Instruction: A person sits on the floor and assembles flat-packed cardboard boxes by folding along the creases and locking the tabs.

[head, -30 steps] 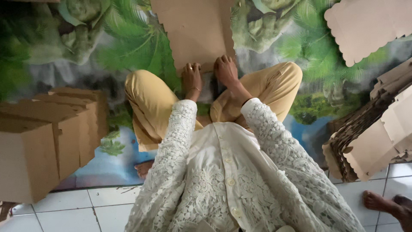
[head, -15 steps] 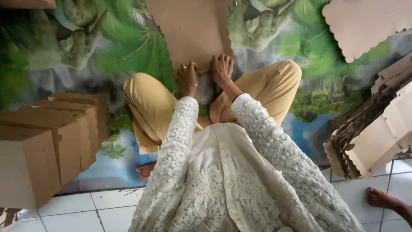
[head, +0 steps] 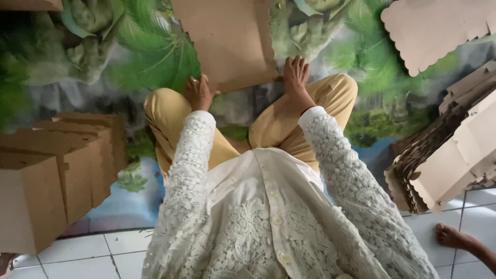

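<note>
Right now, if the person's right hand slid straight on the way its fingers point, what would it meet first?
The right hand already rests at the edge of the flat cardboard sheet; going straight on, it would probably slide along that edge over the leafy printed mat.

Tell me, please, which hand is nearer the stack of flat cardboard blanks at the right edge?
Right. The right hand is nearer the stack; the left hand lies farther across.

Quick count from where I'm standing: one flat cardboard sheet (head: 227, 41) right in front of the seated person's knees, two hands (head: 199, 93) on its near edge. Three folded boxes (head: 57, 165) lined up left of that sheet, one scalloped sheet (head: 434, 28) to its right, one stack of flat blanks (head: 449, 155) below that.
</note>
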